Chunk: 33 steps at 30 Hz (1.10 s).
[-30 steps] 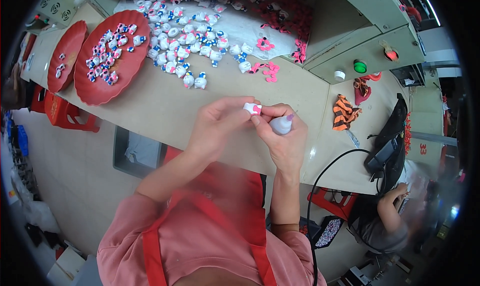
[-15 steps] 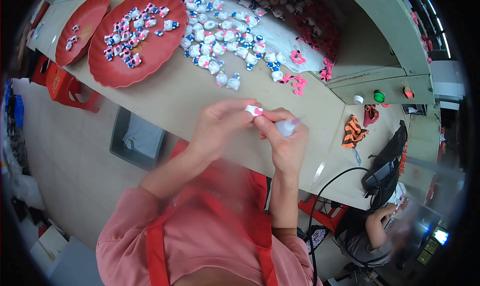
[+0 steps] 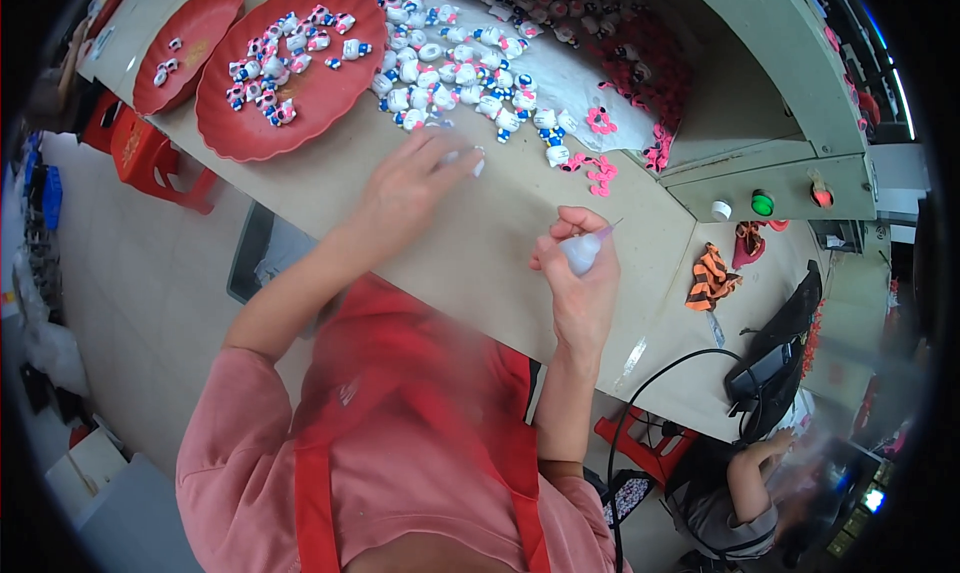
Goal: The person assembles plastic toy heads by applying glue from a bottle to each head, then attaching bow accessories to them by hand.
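My left hand [image 3: 415,183] reaches over the bench at the near edge of a pile of small white toy figurines [image 3: 462,75] with blue and pink parts. Its curled fingers close round a small white figurine [image 3: 479,161], slightly blurred and partly covered. To the right, my right hand [image 3: 580,278] is wrapped round a small translucent squeeze bottle [image 3: 581,253]. The bottle's thin needle tip points up and to the right. Pink bow-shaped pieces [image 3: 601,121] lie beside the pile's right side.
A scalloped red tray [image 3: 325,128] holds several figurines; another red tray [image 3: 205,33] stands farther left. Right of the pile is a grey-green cabinet [image 3: 770,178] with knobs. Orange-striped cloth [image 3: 708,278] and a black cable [image 3: 650,378] lie to the right. Another person's arm [image 3: 748,478] shows lower right.
My left hand has moved away from my right, up and left to the pile's near edge. My right hand keeps the bottle, and its needle now points farther outward. The view has shifted slightly.
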Available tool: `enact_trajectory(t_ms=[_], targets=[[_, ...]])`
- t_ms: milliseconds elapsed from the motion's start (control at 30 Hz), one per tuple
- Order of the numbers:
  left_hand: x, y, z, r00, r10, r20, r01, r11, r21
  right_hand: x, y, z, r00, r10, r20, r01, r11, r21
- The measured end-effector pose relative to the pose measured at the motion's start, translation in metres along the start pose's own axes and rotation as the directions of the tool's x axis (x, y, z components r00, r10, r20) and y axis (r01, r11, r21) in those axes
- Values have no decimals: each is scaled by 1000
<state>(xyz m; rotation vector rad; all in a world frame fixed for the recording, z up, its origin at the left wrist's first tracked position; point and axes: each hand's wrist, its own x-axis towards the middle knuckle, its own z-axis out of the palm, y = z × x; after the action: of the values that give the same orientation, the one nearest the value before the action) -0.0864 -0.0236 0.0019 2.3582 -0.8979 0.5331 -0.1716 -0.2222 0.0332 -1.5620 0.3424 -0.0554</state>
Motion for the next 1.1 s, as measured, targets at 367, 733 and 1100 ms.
enact_trajectory(t_ms=[367,733,1100], targets=[[25,74,6,650,-360,669,492,-471,-732,-36,-19,-14,947,-195,-256,240,958,155],[19,92,-4,754,-463,467,497,-63,-865,-50,-24,-10,711,-676,-191,595,724,-350],[17,91,-4,783,-456,424,486,22,-874,-47,-24,-9,745,-644,-176,562,747,-356]])
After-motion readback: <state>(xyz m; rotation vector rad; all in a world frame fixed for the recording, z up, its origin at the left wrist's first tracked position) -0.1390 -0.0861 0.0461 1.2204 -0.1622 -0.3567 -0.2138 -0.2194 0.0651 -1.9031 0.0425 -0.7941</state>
